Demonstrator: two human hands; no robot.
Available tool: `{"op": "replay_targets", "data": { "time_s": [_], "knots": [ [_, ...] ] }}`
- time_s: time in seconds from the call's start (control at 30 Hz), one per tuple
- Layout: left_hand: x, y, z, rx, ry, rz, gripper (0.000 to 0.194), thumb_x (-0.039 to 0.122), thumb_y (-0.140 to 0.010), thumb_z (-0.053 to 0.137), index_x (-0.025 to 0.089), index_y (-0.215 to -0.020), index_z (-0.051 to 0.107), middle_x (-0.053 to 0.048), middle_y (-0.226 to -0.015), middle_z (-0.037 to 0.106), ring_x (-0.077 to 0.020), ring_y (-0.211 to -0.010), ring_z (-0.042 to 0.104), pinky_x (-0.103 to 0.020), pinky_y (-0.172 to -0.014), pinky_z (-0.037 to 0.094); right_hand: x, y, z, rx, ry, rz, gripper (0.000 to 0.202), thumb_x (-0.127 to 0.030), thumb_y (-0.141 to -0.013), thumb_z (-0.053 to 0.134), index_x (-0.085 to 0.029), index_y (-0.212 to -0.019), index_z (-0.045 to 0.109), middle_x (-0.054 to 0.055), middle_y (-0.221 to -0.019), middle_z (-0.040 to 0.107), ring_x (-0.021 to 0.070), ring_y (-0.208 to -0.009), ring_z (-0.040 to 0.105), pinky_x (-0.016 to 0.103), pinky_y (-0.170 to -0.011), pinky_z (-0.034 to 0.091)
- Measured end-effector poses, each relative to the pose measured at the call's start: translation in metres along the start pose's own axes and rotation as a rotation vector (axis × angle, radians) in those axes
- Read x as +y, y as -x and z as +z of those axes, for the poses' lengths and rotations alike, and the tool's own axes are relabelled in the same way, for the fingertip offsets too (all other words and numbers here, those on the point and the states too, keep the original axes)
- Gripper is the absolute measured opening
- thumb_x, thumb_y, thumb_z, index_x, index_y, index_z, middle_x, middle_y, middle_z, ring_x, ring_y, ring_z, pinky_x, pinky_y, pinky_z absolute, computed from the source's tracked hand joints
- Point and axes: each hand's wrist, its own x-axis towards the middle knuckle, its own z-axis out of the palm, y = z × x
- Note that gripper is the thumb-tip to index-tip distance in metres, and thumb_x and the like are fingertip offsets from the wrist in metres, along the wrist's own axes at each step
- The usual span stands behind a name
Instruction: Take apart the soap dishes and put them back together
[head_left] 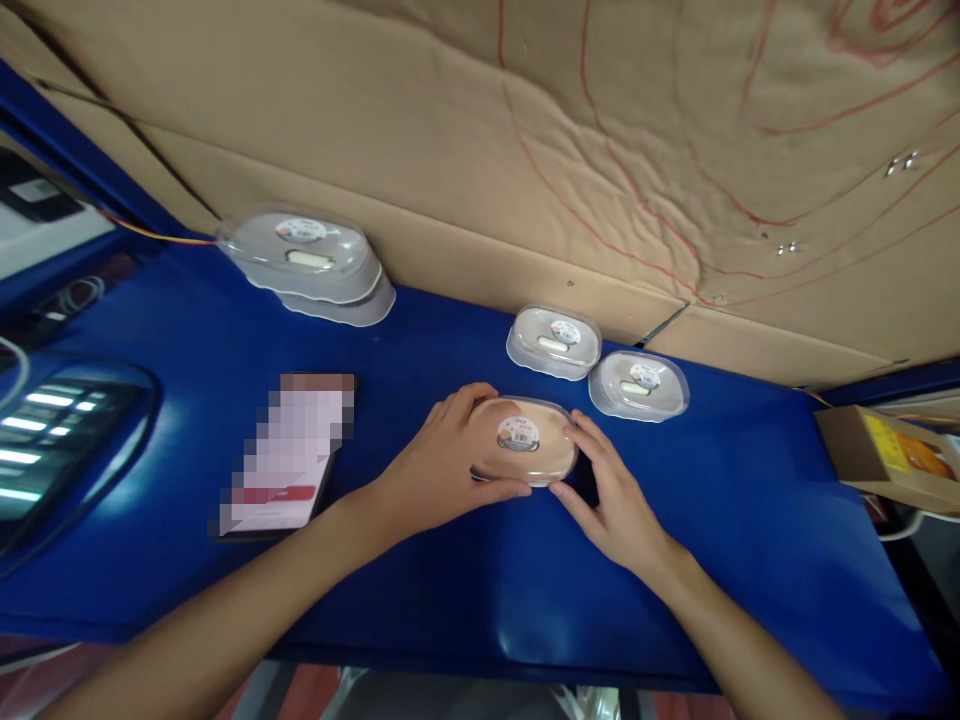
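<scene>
Between my two hands is a clear oval plastic lid [551, 450] with a round printed label, and a hand's skin tone shows through it. My left hand [450, 455] wraps its left end, thumb along the near edge. My right hand [611, 490] grips the right end between thumb and fingers. Just beyond it, two smaller oval containers with clear lids, a left one [553, 342] and a right one [637, 386], sit side by side on the blue tabletop [465, 570]. Whether a base lies under the held lid is hidden.
At the back left stand larger lidded oval containers [307, 260], stacked. A tablet [289, 455] with a pixelated screen lies left of my left hand. Cardboard [420, 120] with red lines walls the back. A small open carton [877, 455] is at the right edge.
</scene>
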Motion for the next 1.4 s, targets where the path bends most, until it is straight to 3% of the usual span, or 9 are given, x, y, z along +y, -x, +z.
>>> {"op": "replay_targets", "data": {
  "time_s": [0.2, 0.47, 0.7, 0.9, 1.13, 1.4],
  "knots": [
    [-0.0043, 0.0019, 0.0017, -0.056, 0.015, -0.011, 0.081, 0.054, -0.08, 0.086, 0.03, -0.147, 0.046, -0.013, -0.152, 0.044, -0.0379, -0.126, 0.06, -0.059, -0.106, 0.053, 0.0002, -0.0003, 0.0012, 0.027, 0.011, -0.029, 0.071, -0.033, -0.1, 0.069, -0.028, -0.161, 0.033, 0.017, -0.167, 0.04, 0.0332, -0.154, 0.042, 0.059, -0.122, 0.045],
    [-0.005, 0.0025, 0.0009, -0.058, 0.009, 0.031, 0.082, 0.049, -0.081, 0.086, 0.029, -0.15, 0.045, -0.017, -0.159, 0.044, -0.0401, -0.137, 0.056, -0.059, -0.112, 0.049, -0.0023, 0.0006, 0.0032, 0.044, 0.119, -0.102, 0.074, -0.028, -0.102, 0.067, -0.027, -0.164, 0.027, 0.02, -0.166, 0.041, 0.0326, -0.155, 0.042, 0.058, -0.118, 0.05],
    [-0.0093, 0.0015, -0.0007, -0.095, -0.051, 0.072, 0.089, 0.049, -0.082, 0.086, 0.034, -0.158, 0.041, -0.017, -0.166, 0.039, -0.0415, -0.149, 0.046, -0.059, -0.116, 0.044, -0.0035, 0.0002, 0.0043, 0.056, 0.096, -0.075, 0.071, -0.032, -0.1, 0.07, -0.028, -0.16, 0.031, 0.021, -0.161, 0.044, 0.0356, -0.15, 0.047, 0.062, -0.118, 0.049],
    [-0.006, -0.0012, -0.0061, -0.151, -0.075, 0.12, 0.093, 0.049, -0.076, 0.091, 0.036, -0.155, 0.044, -0.015, -0.152, 0.051, -0.0398, -0.14, 0.052, -0.057, -0.112, 0.046, -0.0004, 0.0043, 0.0039, -0.061, 0.06, 0.007, 0.084, -0.041, -0.099, 0.071, -0.031, -0.167, 0.022, 0.019, -0.158, 0.037, 0.0367, -0.152, 0.043, 0.06, -0.121, 0.045],
    [-0.0055, -0.0003, -0.0049, -0.161, -0.086, 0.174, 0.091, 0.048, -0.081, 0.088, 0.034, -0.157, 0.04, -0.017, -0.156, 0.047, -0.0389, -0.144, 0.049, -0.057, -0.114, 0.045, -0.003, 0.0036, 0.0036, -0.132, 0.07, -0.037, 0.089, -0.037, -0.103, 0.065, -0.028, -0.17, 0.007, 0.02, -0.175, 0.017, 0.0366, -0.16, 0.028, 0.058, -0.122, 0.045],
    [-0.006, 0.0008, -0.0031, -0.142, -0.06, 0.166, 0.094, 0.046, -0.08, 0.089, 0.037, -0.158, 0.037, -0.016, -0.156, 0.045, -0.0383, -0.144, 0.048, -0.056, -0.114, 0.046, -0.0019, 0.0035, 0.0034, -0.047, 0.085, -0.078, 0.085, -0.036, -0.1, 0.069, -0.029, -0.168, 0.016, 0.022, -0.168, 0.031, 0.0367, -0.157, 0.037, 0.061, -0.119, 0.047]
  ]
}}
